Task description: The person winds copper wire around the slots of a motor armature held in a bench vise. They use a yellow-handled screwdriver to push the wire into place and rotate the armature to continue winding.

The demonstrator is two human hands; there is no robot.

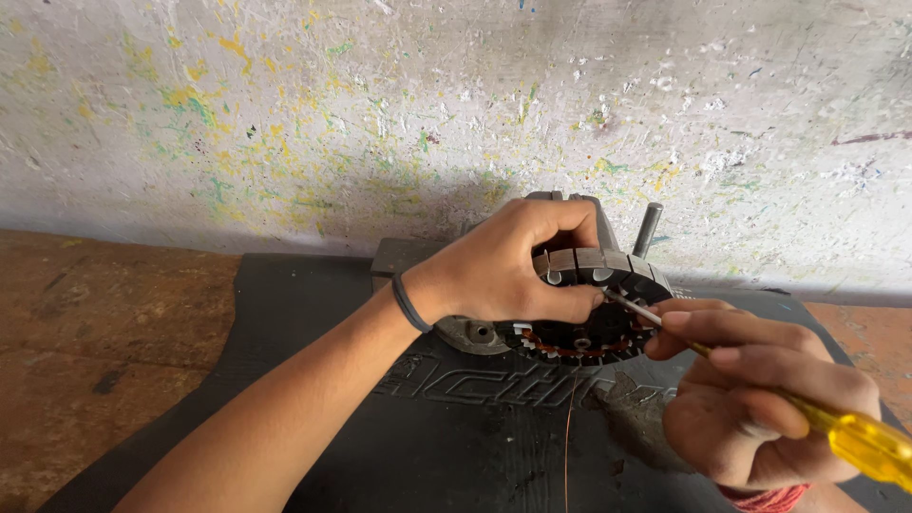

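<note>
Head view: hands grip ribbed round metal stator [594, 313] and yellow-handled screwdriver [855, 437].

Dull metal stator [594, 313], glossy yellow plastic screwdriver handle [869, 445], matt rubber mat [408, 427]

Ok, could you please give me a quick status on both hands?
Left hand gripping round stator. Right hand holding yellow-handled screwdriver, tip inside stator. Loose copper wire hanging below.

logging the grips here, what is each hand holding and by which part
The left hand grips the round slotted motor core by its upper rim. The right hand holds a screwdriver by its yellow handle, tip at the core.
</note>
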